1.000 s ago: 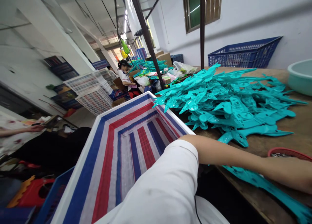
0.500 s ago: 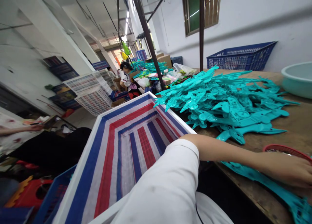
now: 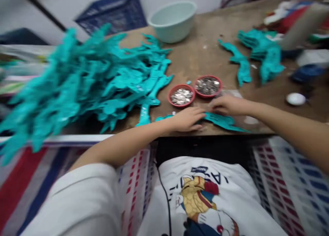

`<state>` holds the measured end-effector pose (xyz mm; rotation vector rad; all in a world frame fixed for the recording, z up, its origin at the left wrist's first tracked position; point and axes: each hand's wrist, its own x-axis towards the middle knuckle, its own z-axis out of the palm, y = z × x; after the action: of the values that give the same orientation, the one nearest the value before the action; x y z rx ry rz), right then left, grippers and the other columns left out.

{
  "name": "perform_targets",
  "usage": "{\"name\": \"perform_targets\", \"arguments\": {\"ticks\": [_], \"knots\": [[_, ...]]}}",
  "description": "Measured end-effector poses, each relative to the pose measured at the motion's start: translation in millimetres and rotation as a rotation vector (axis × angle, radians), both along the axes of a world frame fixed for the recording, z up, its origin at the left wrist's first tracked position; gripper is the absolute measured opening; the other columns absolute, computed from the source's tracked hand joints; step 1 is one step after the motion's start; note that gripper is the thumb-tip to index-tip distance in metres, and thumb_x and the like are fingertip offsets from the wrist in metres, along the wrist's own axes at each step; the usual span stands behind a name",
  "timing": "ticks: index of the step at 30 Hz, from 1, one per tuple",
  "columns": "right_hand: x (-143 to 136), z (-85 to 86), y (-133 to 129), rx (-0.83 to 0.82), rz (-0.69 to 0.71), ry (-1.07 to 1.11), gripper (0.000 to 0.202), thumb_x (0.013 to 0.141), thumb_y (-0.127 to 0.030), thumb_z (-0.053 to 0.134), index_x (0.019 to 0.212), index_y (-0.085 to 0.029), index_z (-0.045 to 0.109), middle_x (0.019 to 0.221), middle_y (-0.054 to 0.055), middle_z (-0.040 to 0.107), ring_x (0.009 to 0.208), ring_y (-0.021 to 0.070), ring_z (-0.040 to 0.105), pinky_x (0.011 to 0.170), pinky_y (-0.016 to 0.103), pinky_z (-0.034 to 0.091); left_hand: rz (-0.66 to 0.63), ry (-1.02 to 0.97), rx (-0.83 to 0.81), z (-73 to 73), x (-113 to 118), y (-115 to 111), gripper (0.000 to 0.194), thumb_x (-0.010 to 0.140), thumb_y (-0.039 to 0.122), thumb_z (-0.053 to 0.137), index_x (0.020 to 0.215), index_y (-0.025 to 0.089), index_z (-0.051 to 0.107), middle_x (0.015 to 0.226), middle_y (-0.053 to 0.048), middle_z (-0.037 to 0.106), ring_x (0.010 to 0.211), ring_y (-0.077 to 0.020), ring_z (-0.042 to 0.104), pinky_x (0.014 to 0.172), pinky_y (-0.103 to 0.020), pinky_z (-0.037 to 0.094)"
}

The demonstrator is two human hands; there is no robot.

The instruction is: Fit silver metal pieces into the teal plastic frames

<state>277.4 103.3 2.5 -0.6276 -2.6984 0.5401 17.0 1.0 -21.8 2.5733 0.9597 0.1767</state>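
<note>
A flat teal plastic piece (image 3: 223,121) lies at the table's front edge, partly under both hands. My left hand (image 3: 189,119) rests on it, fingers pointing right and slightly apart. Just to the right, my right hand (image 3: 222,105) has its fingers curled down near the same piece; whatever is between the fingertips is hidden. Behind the hands stand two red bowls of small shiny metal parts, one on the left (image 3: 181,95) and one on the right (image 3: 208,86). A large heap of teal pieces (image 3: 102,78) covers the table's left side.
A pale green basin (image 3: 172,22) and a blue crate (image 3: 113,11) are at the back. More teal pieces (image 3: 267,54) lie back right, near a small white dish (image 3: 295,99). Below the table edge are a striped cloth-lined container (image 3: 43,181) and plastic baskets (image 3: 290,181).
The view has swung right and down to the table front. Both hands, the two bowls and my shirt front now show; the room and the person in the background have left the view.
</note>
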Motion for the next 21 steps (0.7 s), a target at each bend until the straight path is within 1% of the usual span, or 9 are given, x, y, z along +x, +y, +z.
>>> {"name": "perform_targets", "arguments": {"ticks": [1,2,3,6,9,14,21], "knots": [[16,-7.2,3,-0.074,0.038,-0.093,0.017,0.109,-0.016,0.076,0.098,-0.019,0.089,0.096,0.006,0.086,0.085,0.0188,0.076,0.085,0.03,0.056,-0.002,-0.016,0.016,-6.5,-4,6,0.058,0.113,0.042,0.068,0.162,0.011,0.068,0.177,-0.029,0.059,0.168,-0.0411,0.055,0.145,-0.062,0.041],[23,-13.0,7,-0.142,0.087,-0.159,0.017,0.107,-0.013,0.075,0.102,-0.018,0.09,0.099,0.006,0.087,0.088,0.0197,0.077,0.085,0.029,0.054,-0.012,-0.031,0.028,-11.9,-7,8,0.058,0.113,0.042,0.068,0.162,0.011,0.067,0.179,-0.029,0.057,0.17,-0.0415,0.054,0.145,-0.063,0.041],[25,-17.4,11,-0.19,0.131,-0.191,0.018,0.105,-0.011,0.074,0.106,-0.017,0.091,0.102,0.008,0.087,0.091,0.0211,0.077,0.086,0.03,0.054,-0.023,-0.044,0.039,-16.0,-10,8,0.058,0.113,0.041,0.067,0.162,0.01,0.066,0.18,-0.03,0.056,0.17,-0.0418,0.054,0.144,-0.063,0.043],[15,-23.3,21,-0.231,0.194,-0.145,0.019,0.107,-0.014,0.071,0.109,-0.015,0.09,0.106,0.01,0.087,0.095,0.0239,0.078,0.089,0.031,0.055,-0.05,-0.06,0.07,-21.4,-13,2,0.057,0.115,0.04,0.063,0.161,0.008,0.065,0.178,-0.032,0.057,0.167,-0.0425,0.058,0.139,-0.063,0.049],[8,-23.8,21,-0.25,0.235,-0.102,0.019,0.107,-0.016,0.07,0.108,-0.017,0.089,0.104,0.009,0.086,0.094,0.0238,0.077,0.089,0.032,0.055,-0.058,-0.043,0.103,-22.7,-13,1,0.057,0.116,0.041,0.061,0.162,0.008,0.064,0.176,-0.031,0.059,0.165,-0.0429,0.06,0.138,-0.061,0.051],[12,-24.8,19,-0.244,0.235,-0.113,0.018,0.107,-0.019,0.071,0.107,-0.019,0.088,0.106,0.008,0.085,0.097,0.024,0.076,0.09,0.033,0.055,-0.082,-0.005,0.129,-22.4,-13,6,0.059,0.116,0.04,0.06,0.168,0.012,0.062,0.179,-0.029,0.057,0.162,-0.0434,0.062,0.136,-0.062,0.051],[8,-19.5,12,-0.128,0.27,-0.167,0.02,0.106,-0.011,0.07,0.109,-0.016,0.089,0.105,0.01,0.082,0.094,0.0235,0.073,0.086,0.032,0.052,-0.092,0.045,0.143,-19.5,-12,5,0.062,0.117,0.043,0.055,0.171,0.012,0.059,0.179,-0.028,0.056,0.16,-0.043,0.062,0.135,-0.061,0.051]]}}
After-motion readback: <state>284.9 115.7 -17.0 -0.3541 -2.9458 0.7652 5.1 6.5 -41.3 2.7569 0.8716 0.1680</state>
